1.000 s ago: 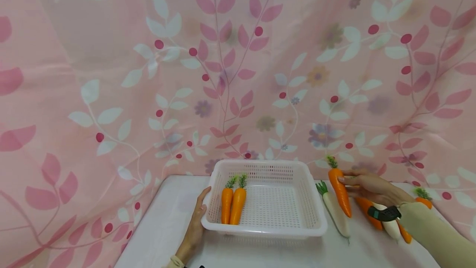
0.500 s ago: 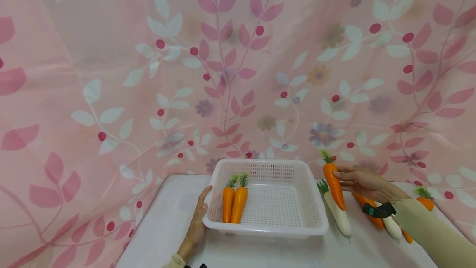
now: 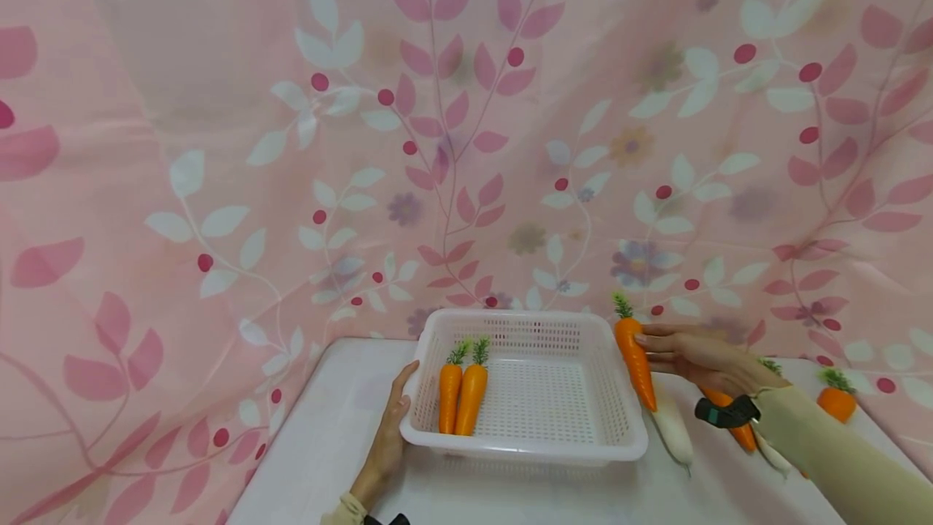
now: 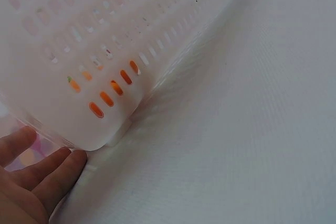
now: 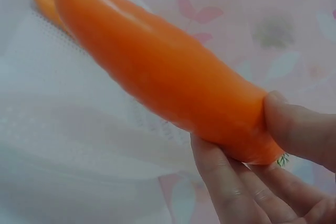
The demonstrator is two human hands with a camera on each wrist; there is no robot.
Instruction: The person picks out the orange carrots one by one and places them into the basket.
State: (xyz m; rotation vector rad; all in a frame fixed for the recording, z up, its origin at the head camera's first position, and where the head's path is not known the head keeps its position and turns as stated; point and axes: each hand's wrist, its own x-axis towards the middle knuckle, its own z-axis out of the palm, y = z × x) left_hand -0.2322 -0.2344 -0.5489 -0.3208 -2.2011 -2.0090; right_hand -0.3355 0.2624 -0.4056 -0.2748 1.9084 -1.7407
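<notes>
My right hand (image 3: 692, 355) pinches an orange carrot (image 3: 632, 363) between thumb and fingers. In the head view the carrot is at the right rim of a white plastic basket (image 3: 525, 452), its green top pointing up and away. The right wrist view shows the thumb (image 5: 299, 129) on one side near the leafy end and the fingers (image 5: 218, 177) on the other. My left hand (image 3: 382, 444) holds the basket's left end by its rim. Two carrots (image 3: 472, 399) lie side by side in the left part of the basket, tops toward the back.
Right of the basket a white radish (image 3: 674, 432) lies on the white table (image 3: 313, 444), partly covered by the held carrot. Another carrot (image 3: 742, 434) and radish (image 3: 774, 456) lie partly under the right arm. One more carrot (image 3: 837, 405) is farther right. A pink floral curtain (image 3: 466, 144) hangs behind.
My right hand has moved left with the carrot, from above the radish to the basket's right rim. The left hand keeps its place on the basket.
</notes>
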